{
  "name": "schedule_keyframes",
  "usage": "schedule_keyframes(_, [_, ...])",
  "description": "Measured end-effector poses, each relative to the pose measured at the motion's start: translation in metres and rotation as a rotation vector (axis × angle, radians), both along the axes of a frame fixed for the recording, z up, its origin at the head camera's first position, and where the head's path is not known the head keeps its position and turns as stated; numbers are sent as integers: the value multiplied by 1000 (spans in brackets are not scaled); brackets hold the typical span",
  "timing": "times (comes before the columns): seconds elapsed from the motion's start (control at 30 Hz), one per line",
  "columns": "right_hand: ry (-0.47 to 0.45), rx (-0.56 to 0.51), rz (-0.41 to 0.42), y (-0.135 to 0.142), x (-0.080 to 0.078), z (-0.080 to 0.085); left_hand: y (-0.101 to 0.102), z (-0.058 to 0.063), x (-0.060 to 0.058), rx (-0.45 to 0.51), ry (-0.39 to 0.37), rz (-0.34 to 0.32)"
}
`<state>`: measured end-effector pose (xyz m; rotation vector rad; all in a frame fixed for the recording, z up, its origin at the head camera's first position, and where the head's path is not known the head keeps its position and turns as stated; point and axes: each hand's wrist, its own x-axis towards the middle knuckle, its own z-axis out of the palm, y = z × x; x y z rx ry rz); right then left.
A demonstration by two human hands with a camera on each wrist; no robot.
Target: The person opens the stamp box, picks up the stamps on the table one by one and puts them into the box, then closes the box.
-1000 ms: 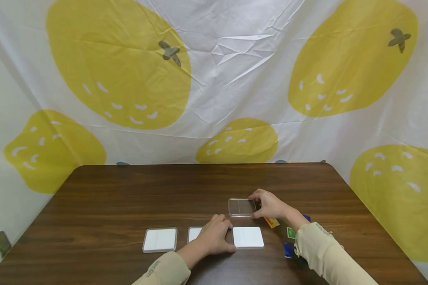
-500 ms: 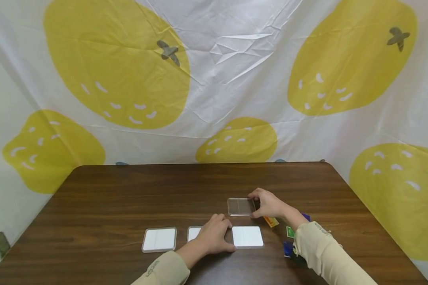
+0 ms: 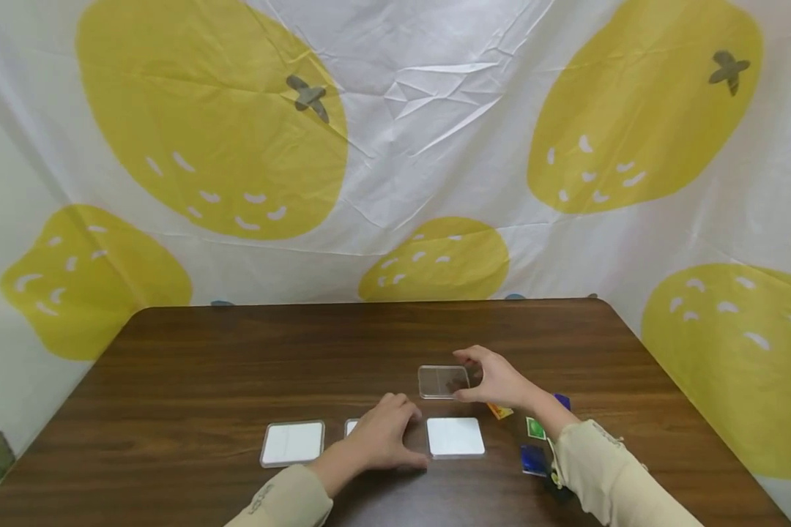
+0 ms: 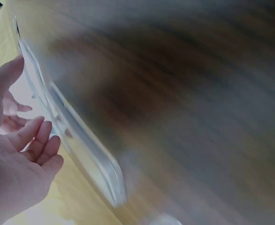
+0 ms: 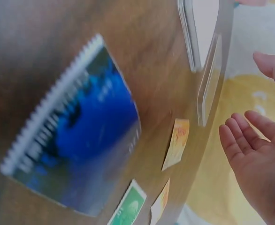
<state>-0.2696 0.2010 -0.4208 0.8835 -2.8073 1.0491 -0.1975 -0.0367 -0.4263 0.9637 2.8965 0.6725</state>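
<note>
Panel of clear, rectangular plastic (image 3: 433, 381) lies beside the right hand (image 3: 499, 378), its thumb and fingers spread at the panel's right end. On the panel's near side are a white-faced rectangular plastic case (image 3: 455, 437) and the left hand (image 3: 381, 436), thumb and fingers apart.

No text or number can be read surely. The blue stamp (image 5: 97, 136) carries lettering along its toothed edge, but this is blurred. On the green stamp (image 5: 129, 205) and an orange slip (image 5: 177, 143) the print is too small, and the dark marks on the left sleeve (image 3: 283, 499) are unclear.
</note>
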Motion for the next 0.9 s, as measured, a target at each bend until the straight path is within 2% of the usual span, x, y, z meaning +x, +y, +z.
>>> schedule_keyframes(0.27, [0,15,79,-19,23,2,-43,5,3,43,76,-11])
schedule_keyframes(0.4, [-46,3,135,-34,36,-1,-68,4,5,28,77,33])
schedule_keyframes(0.5, [-51,-21,182,-46,46,-4,-82,3,7,10,48,79])
schedule_keyframes(0.67, [45,32,238,-64,56,-10,-94,0,10,-3,12,104])
schedule_keyframes(0.9, [142,125,246,-79,59,-15,-97,-6,12,-14,37,89])
